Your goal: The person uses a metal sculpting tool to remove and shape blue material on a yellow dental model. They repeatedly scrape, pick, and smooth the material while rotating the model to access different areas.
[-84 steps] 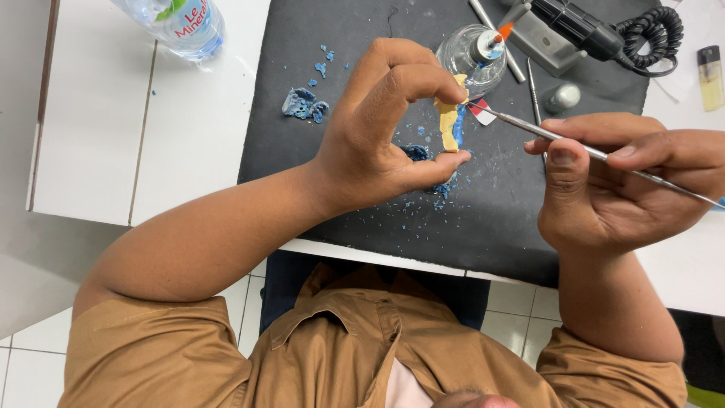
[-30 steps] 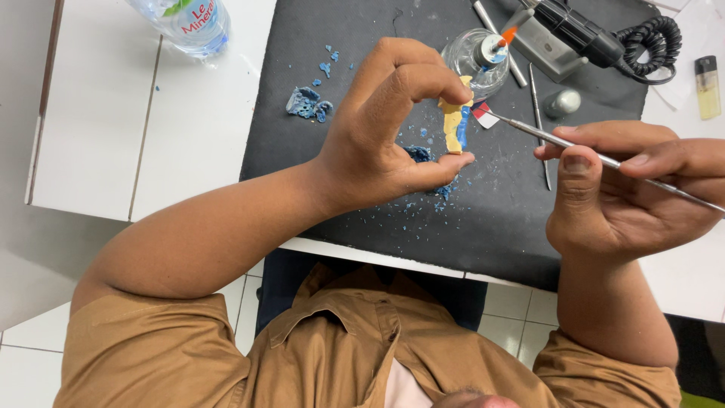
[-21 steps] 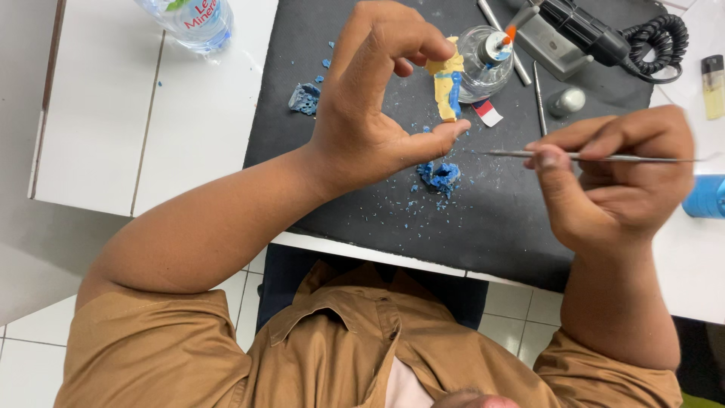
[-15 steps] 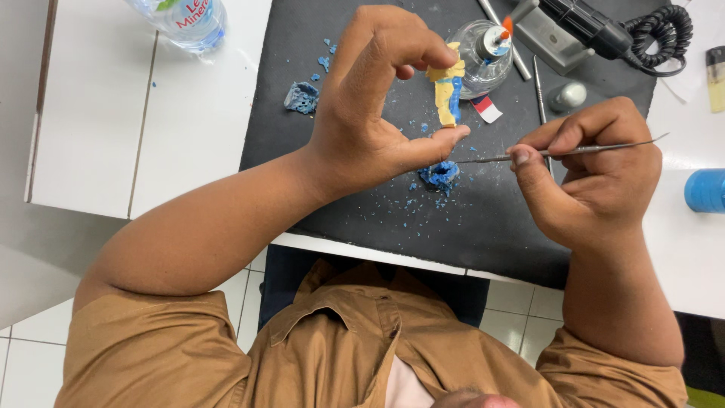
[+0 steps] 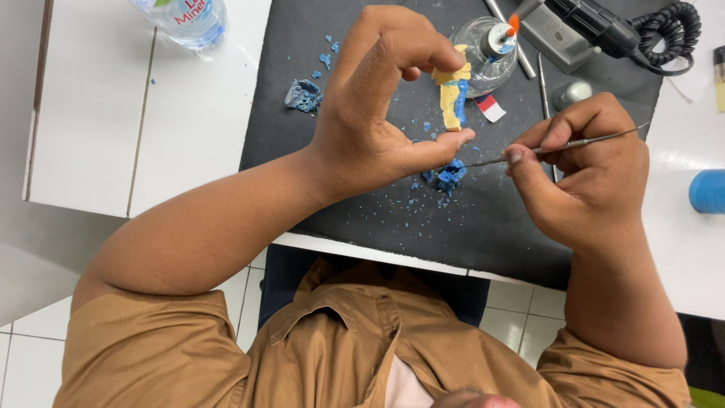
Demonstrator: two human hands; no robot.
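My left hand (image 5: 370, 121) pinches a small yellow model with blue wax (image 5: 453, 97) upright between thumb and forefinger, held above the black mat (image 5: 317, 189). My right hand (image 5: 589, 174) grips a thin metal carving tool (image 5: 559, 147) like a pen, fingers closed around its shaft; the tip points toward the left thumb, just above a clump of blue wax scraps (image 5: 449, 175) lying on the mat. More blue crumbs are scattered over the mat around that clump. A bigger blue wax lump (image 5: 303, 95) sits at the mat's far left part. Behind the model, on the mat, stands a glass spirit lamp (image 5: 483, 57) with a small orange flame at its wick. Just right of the lamp lie a red-and-white bit (image 5: 491, 107), a second metal tool (image 5: 541, 75) and a small silver cap (image 5: 572, 93). A black handpiece with coiled cord (image 5: 627, 30) rests at the mat's far right corner. Off the mat, a plastic water bottle (image 5: 185, 17) stands on the white worktop (image 5: 106, 113) to the left, a blue round thing (image 5: 708, 190) to the right.
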